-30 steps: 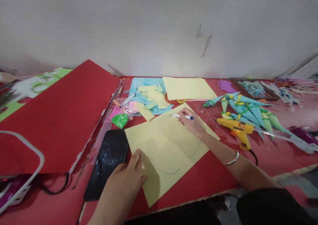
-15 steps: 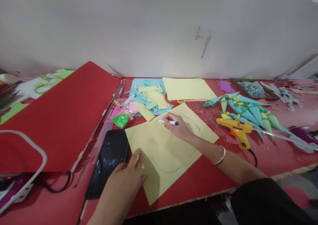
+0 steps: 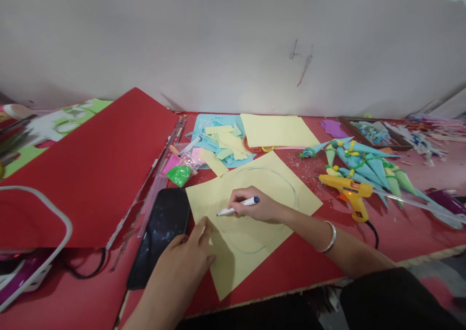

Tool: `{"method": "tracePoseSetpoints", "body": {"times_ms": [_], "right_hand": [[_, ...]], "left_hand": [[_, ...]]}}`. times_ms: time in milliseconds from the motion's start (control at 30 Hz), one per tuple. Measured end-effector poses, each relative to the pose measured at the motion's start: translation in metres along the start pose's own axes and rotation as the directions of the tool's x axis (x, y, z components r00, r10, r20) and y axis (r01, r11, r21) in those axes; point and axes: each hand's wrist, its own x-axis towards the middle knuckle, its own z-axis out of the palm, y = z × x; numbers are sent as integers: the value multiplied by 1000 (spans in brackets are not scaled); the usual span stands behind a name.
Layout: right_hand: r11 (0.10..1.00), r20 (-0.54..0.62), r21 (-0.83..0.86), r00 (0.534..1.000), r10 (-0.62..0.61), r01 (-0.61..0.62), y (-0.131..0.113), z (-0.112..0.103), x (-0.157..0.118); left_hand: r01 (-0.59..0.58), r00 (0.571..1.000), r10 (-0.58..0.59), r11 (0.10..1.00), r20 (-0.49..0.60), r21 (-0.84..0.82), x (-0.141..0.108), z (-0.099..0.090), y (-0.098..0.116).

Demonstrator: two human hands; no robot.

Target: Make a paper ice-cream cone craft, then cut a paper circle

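Note:
A pale yellow sheet of paper (image 3: 269, 174) lies askew on the red table, with a large, roughly round line drawn on it. Pinched in my right hand (image 3: 251, 204) is a white marker (image 3: 242, 205) with a blue end; its tip is at the left side of the round line. My left hand (image 3: 189, 252) rests on the sheet's left edge, fingers stretched out and flat, gripping nothing. Close to that hand lies a black phone-like slab (image 3: 162, 233). My right hand and forearm hide part of the drawn line.
A yellow glue gun (image 3: 349, 191) lies to the right, beside blue and green paper cones (image 3: 364, 162). Behind are paper scraps (image 3: 225, 143) and more yellow paper (image 3: 278, 130). A large red sheet (image 3: 109, 160) covers the left; a pale wall (image 3: 218, 48) stands behind.
My right hand has moved the marker down and to the left, and the line now runs further along the top and left. My left hand stays on the sheet.

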Motion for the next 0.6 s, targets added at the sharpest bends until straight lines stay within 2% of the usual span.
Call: {"method": "tracePoseSetpoints", "body": {"times_ms": [167, 367, 433, 600], "right_hand": [[997, 142, 5, 987, 79, -81, 0, -7, -11], [987, 303, -26, 940, 161, -160, -2, -18, -16], [983, 277, -10, 944, 179, -184, -3, -18, -15], [989, 80, 96, 991, 107, -114, -3, -10, -11]], "left_hand": [[9, 999, -9, 1000, 32, 3, 0, 0, 0], [82, 997, -82, 996, -3, 24, 1, 3, 0], [74, 997, -74, 997, -7, 23, 1, 3, 0], [23, 1000, -23, 999, 13, 31, -1, 1, 0]]}}
